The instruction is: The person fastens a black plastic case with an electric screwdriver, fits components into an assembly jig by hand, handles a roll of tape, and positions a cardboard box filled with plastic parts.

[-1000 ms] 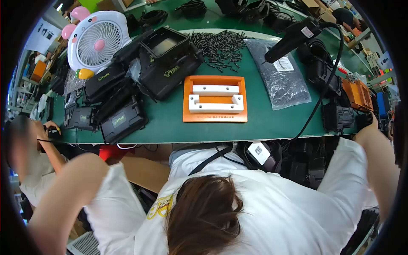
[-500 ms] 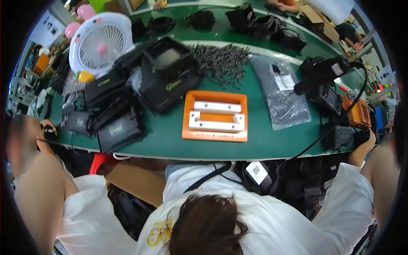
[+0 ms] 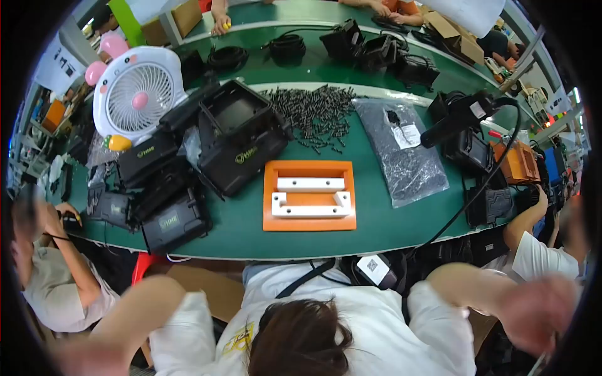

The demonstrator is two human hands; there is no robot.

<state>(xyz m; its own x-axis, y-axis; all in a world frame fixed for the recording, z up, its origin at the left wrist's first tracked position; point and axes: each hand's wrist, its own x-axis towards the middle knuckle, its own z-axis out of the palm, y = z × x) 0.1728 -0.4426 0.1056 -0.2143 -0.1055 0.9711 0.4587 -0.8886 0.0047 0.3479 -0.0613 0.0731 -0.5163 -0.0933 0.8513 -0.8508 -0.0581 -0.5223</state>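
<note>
My left hand (image 3: 91, 358) is a smeared shape low at the left edge, beside my body and away from the table. My right hand (image 3: 539, 313) is held out low on the right, also blurred; its fingers do not show clearly and I cannot make out anything in it. Straight ahead on the green table lies an orange fixture (image 3: 308, 226) with white blocks (image 3: 310, 184) set in it. A heap of small black screw-like parts (image 3: 313, 109) lies behind it. To its right is a clear plastic bag (image 3: 401, 169) with grey contents.
Black plastic housings (image 3: 241, 153) are piled at left beside a white fan (image 3: 139, 94). A black handheld device (image 3: 461, 119) with a cable stands at right. Co-workers' hands show at the left (image 3: 70, 214) and right (image 3: 540, 199) and across the table.
Both my arms have swung down and back, from stretched out at the sides to low beside my body. The view has tilted, so the table appears lower.
</note>
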